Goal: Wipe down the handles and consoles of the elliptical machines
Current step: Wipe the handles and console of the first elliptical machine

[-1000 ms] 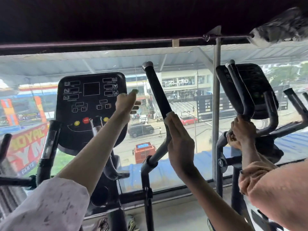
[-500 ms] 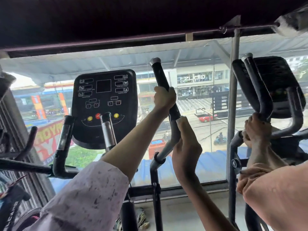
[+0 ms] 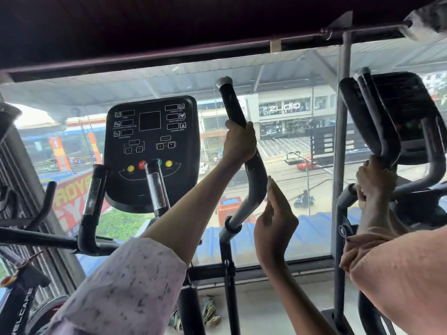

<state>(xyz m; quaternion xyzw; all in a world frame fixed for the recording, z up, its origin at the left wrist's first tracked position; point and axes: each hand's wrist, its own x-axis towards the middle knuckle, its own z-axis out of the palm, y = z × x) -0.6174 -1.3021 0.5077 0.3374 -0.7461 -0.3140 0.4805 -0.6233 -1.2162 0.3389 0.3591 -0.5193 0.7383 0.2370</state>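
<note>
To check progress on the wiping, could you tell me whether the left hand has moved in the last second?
Yes. The left hand left the console edge, went right, and now grips the handle.
</note>
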